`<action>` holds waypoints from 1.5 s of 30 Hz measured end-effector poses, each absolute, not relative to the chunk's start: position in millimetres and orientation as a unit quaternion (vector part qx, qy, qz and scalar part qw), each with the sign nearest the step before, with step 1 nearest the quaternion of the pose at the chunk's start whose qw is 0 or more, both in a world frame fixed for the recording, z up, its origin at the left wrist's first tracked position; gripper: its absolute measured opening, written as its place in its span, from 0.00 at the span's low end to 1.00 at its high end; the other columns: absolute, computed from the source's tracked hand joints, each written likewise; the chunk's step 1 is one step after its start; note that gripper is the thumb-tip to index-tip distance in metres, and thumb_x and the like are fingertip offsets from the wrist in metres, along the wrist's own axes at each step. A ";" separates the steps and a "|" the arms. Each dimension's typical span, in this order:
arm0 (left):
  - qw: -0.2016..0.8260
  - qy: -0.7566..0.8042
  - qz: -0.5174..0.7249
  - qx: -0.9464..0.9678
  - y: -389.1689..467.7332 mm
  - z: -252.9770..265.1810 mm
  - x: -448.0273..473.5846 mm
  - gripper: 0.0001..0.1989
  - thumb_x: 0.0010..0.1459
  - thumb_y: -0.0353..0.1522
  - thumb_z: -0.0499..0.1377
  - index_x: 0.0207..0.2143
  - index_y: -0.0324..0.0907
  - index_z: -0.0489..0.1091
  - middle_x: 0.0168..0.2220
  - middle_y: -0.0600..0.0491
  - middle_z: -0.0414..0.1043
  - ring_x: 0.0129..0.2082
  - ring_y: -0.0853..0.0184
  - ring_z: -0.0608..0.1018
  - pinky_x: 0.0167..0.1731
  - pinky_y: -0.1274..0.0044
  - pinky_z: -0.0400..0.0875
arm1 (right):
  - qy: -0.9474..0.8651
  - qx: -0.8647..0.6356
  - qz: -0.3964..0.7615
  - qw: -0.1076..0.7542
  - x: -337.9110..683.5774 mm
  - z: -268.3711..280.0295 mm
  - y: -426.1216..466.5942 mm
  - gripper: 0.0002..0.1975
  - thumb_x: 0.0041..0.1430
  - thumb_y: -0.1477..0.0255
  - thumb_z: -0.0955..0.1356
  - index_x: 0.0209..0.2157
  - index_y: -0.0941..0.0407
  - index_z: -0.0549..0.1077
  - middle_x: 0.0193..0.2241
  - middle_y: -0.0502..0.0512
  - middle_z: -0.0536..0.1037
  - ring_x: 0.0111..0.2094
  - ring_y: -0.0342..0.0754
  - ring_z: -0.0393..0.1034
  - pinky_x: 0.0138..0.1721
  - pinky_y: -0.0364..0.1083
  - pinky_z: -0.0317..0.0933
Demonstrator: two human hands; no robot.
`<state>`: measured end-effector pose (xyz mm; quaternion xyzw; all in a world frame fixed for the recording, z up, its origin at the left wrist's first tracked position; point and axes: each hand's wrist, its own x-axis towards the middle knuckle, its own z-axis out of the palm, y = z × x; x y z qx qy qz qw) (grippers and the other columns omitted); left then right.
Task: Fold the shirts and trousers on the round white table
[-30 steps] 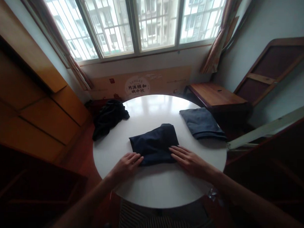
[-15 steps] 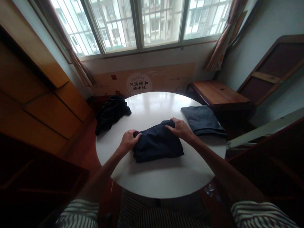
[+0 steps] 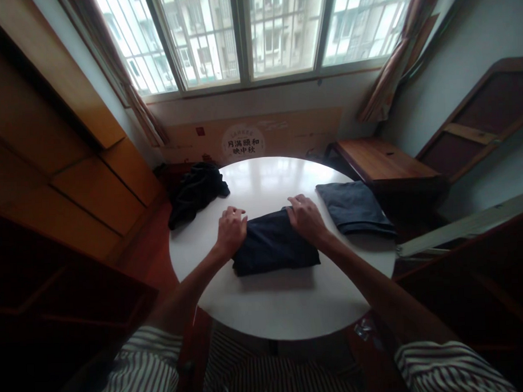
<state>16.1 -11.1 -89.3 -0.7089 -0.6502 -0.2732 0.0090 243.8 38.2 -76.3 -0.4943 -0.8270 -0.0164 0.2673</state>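
A folded dark navy garment (image 3: pixel 276 244) lies in the middle of the round white table (image 3: pixel 278 321). My left hand (image 3: pixel 232 230) rests at its far left corner, fingers loosely bent and apart, the thumb by the cloth's edge. On the far right corner lies my right hand (image 3: pixel 306 218), with its fingers stretched past the far edge and not closed round the cloth. To the right is a folded dark grey garment (image 3: pixel 355 209). A crumpled black garment (image 3: pixel 197 192) sits at the table's left edge, partly hanging over.
Behind the table stands a low wooden table (image 3: pixel 389 160) at the right. Wooden cabinets (image 3: pixel 98 184) line the left side. A barred window (image 3: pixel 277 35) with curtains (image 3: pixel 392 71) is ahead, above a printed banner (image 3: pixel 293 129).
Both hands have loosened from the garment's far edge and shifted slightly away from me, the left one turning its fingers inward. The garment lies flatter on its far side. The view has swung slightly left.
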 end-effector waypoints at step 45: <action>-0.475 -0.611 -0.483 -0.409 -90.6 -125.0 -4.8 0.27 0.45 0.53 0.66 0.25 0.36 0.72 0.18 0.58 0.64 0.17 0.75 0.64 0.17 0.82 0.56 | -0.924 -0.233 0.176 0.247 117.4 -110.4 51.8 0.10 0.68 0.72 0.65 0.40 0.57 0.79 0.37 0.57 0.73 0.42 0.48 0.66 0.47 0.46 0.59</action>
